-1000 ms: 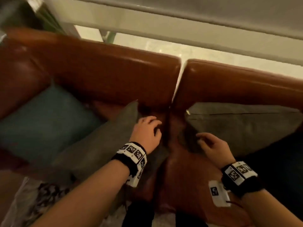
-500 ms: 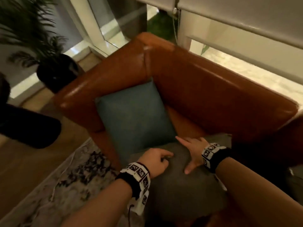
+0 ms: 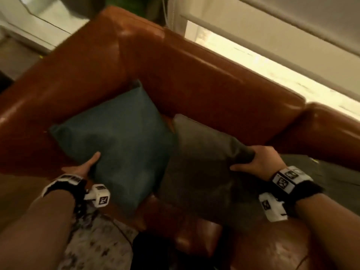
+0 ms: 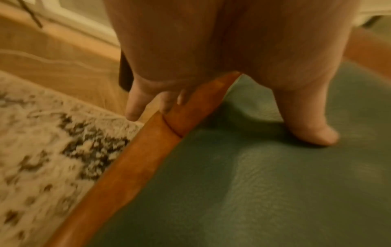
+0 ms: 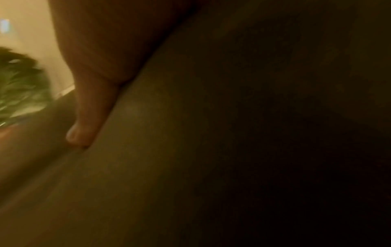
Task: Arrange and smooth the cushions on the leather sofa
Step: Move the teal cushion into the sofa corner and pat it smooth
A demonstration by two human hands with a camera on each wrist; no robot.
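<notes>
A teal cushion (image 3: 116,137) leans in the corner of the brown leather sofa (image 3: 194,75). A grey cushion (image 3: 200,164) stands beside it on the right, overlapping its edge. My left hand (image 3: 85,166) holds the teal cushion's lower left edge. Its thumb (image 4: 306,132) lies on the teal cushion (image 4: 275,183), and its fingers (image 4: 133,107) reach down past the leather rim (image 4: 148,158). My right hand (image 3: 255,160) grips the grey cushion's right corner. Its thumb (image 5: 84,123) presses the dark fabric (image 5: 211,150), and its fingers are hidden behind.
Another dark cushion (image 3: 335,178) lies on the seat at the far right. A patterned rug (image 3: 97,246) and wood floor (image 4: 52,55) lie in front of the sofa. A window with a blind (image 3: 272,61) runs behind the backrest. A plant (image 5: 19,93) shows blurred.
My left hand left the grey cushion and took the teal cushion's edge. My right hand moved to the grey cushion's right corner. The grey cushion now stands beside the teal one.
</notes>
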